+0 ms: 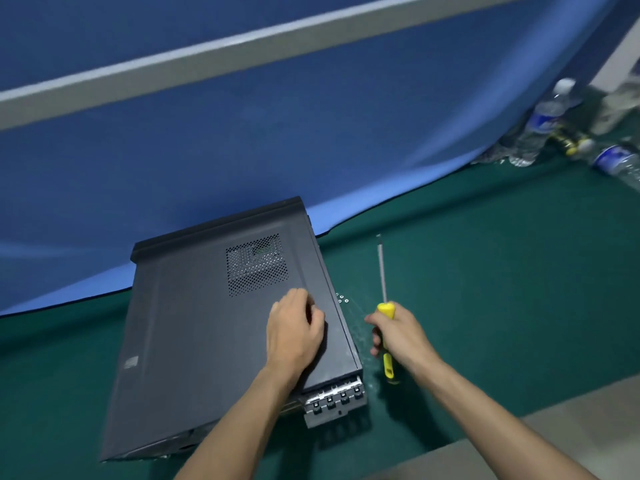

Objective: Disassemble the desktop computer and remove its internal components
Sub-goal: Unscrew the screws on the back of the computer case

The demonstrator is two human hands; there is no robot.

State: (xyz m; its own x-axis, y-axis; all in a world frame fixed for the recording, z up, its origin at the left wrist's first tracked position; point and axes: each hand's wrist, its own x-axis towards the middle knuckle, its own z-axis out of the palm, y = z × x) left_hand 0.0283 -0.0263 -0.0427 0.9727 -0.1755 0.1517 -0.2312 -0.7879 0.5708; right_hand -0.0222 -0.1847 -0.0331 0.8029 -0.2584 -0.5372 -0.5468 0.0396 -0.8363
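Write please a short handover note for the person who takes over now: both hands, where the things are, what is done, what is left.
Left hand: rests on the side panel of the computer case, near its right edge, fingers curled.
Right hand: grips the yellow screwdriver, tip pointing away, beside the case.
The case lies on its side on the green mat; small screws lie on the mat by its right edge.
Done: some screws appear removed.
Left: take the panel off, still on the case, then remove the internal parts.

One computer case [221, 327], one screwdriver [384, 306], two hands, three plastic bottles [543, 119], few loose screws [342, 298]
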